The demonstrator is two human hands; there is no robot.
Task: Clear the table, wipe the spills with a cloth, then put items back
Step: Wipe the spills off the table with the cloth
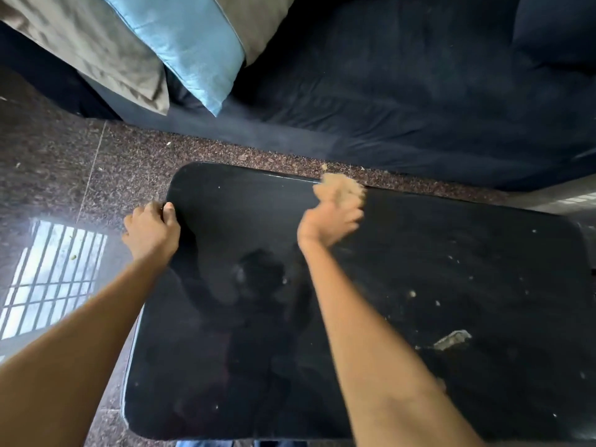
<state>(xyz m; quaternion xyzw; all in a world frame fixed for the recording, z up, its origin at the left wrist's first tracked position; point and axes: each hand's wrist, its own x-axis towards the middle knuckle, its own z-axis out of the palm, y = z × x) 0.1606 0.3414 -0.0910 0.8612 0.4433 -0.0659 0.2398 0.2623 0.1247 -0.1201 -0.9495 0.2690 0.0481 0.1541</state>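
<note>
Gripping the far left edge of a black glossy bench (245, 227), the left hand (151, 232) is seen with its fingers curled over the rim and the thumb on top.

Right hand (330, 221): clenched around a tan cloth (342, 188), which is bunched up and motion-blurred, pressed to the bench top at the far edge, roughly midway along it. The two hands are well apart.

Bench surface: dark and reflective, with rounded corners. The left half is seen mostly free of marks, showing a dim reflection of the person. The right half is dotted with pale crumbs (412, 293) and smears.

Debris: one larger grey scrap (451, 339) lies on the right half, near the right forearm; what it is cannot be told.

Surroundings: a speckled brown stone floor (96, 162) lies beneath and beyond the bench, with a bright window-grille reflection (48, 279) at the left. A dark navy bed (403, 98) is set beyond the strip of floor. A pillow with a light blue band (193, 50) and a beige pillow (80, 50) rest at its upper left.
</note>
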